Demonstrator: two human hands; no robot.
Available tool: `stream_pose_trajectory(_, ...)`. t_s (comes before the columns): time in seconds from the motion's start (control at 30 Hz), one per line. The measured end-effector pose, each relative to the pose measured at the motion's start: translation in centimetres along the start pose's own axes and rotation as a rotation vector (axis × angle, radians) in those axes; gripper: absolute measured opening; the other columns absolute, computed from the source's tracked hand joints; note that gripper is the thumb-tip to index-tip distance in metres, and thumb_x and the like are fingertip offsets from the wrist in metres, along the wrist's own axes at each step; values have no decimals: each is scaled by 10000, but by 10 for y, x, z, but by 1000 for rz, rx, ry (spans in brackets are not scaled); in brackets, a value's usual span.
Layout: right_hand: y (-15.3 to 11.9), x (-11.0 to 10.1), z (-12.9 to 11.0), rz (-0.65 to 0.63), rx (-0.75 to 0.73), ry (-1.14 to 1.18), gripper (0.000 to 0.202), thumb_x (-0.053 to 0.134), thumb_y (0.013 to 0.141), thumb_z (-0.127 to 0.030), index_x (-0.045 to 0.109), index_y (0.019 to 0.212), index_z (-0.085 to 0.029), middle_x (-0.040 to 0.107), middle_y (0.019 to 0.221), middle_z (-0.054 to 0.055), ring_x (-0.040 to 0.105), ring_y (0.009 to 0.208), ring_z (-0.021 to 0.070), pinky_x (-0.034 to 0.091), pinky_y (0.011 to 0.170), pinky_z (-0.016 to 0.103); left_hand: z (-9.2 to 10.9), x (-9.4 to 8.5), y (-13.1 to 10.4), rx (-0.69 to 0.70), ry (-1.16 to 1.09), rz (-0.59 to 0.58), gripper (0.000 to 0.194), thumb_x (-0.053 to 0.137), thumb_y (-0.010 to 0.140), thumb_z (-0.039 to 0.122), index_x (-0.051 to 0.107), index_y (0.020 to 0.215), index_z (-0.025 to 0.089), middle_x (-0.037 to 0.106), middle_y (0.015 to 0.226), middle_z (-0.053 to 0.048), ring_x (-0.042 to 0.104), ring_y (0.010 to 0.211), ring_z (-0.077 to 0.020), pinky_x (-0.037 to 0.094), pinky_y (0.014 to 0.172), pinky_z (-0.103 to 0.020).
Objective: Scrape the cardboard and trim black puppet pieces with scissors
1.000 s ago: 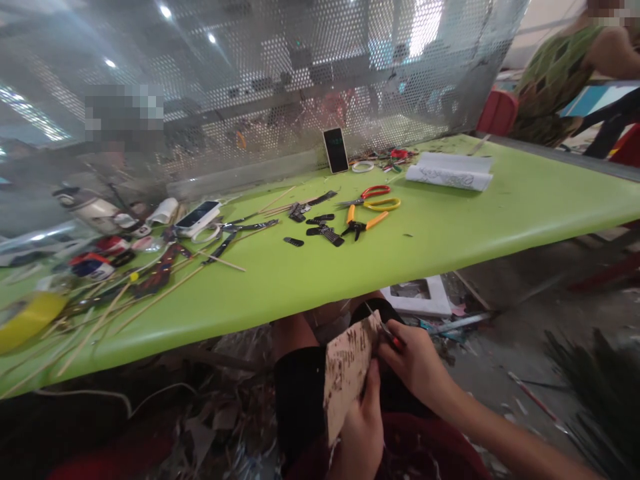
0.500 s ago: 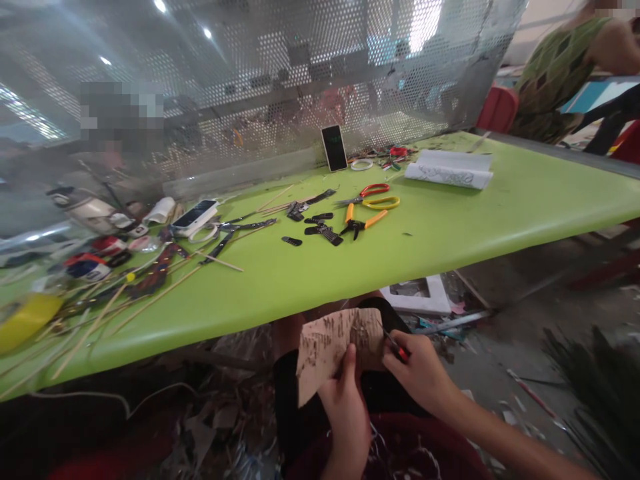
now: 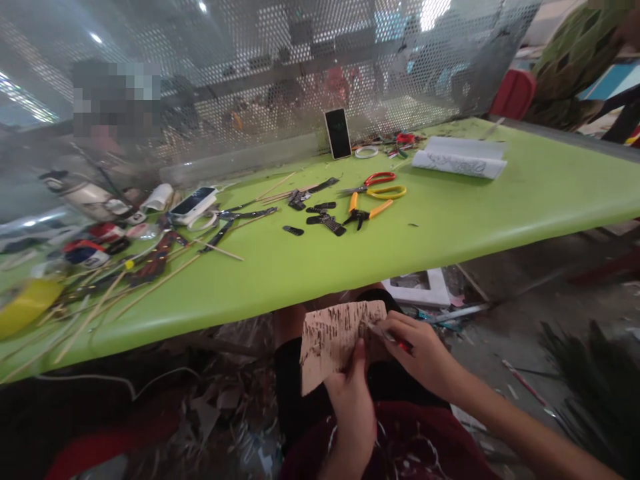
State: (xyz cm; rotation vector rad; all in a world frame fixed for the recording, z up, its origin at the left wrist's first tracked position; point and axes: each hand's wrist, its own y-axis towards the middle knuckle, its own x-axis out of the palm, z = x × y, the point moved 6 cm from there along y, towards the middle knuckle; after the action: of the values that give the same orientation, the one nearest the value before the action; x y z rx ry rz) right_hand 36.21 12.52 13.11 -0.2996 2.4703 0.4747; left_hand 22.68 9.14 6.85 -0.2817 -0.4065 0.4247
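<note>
- Left hand [image 3: 353, 407] clamps the pale, dark-flecked sheet [image 3: 330, 333], perhaps cardboard, over the lap.
- Right hand [image 3: 425, 350] grips a red-handled tool [image 3: 400, 341], its tip at the sheet.
- Beyond, the smooth green tabletop's [image 3: 460, 227] near edge lies bare.

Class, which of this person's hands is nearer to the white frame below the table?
Right. In view, the right hand is just below the white frame; the left hand, gripping the cardboard, is lower and farther left.
</note>
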Motion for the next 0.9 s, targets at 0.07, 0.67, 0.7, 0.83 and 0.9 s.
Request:
stream_pose_trajectory(0.07,2,-1,1,-75,-63,-66,281,469,820,-44,629,1006,-183,643,977,79,614,859,168,478,728,279,0,0,0,0,-19,-1,486,734,767,361,588,1188,168,677,1179,-98,588,1181,-260,465,1026,-368)
stream_pose_trajectory(0.67,-12,2,17,-361,-34,-507,376,402,775,-10,567,1077,-163,659,1068,103,652,779,191,447,639,285,-19,16,-3,-328,-309,-47,370,779,649,109,668,1002,106,736,986,-131,714,893,-251,594,795,-339)
stream_pose_trajectory(0.7,-14,-1,17,-373,-25,-476,377,399,780,-6,571,1075,-166,663,1058,100,654,806,192,457,666,285,-20,17,-4,-333,-318,-57,342,773,648,102,673,975,101,739,967,-129,717,873,-243,597,771,-324)
stream_pose_trajectory(0.83,-21,-12,16,-429,17,-393,363,395,796,-3,584,1052,-176,663,1068,98,657,876,203,478,716,290,-28,21,-6,-396,-348,-73,245,749,638,68,682,871,100,746,892,-109,721,815,-211,590,689,-262)
stream_pose_trajectory(0.9,-24,-15,19,-448,37,-366,359,396,797,-3,588,1045,-178,662,1069,94,656,884,203,482,720,289,-30,22,-8,-421,-348,-66,235,743,623,48,676,841,105,747,869,-101,721,794,-204,587,676,-254)
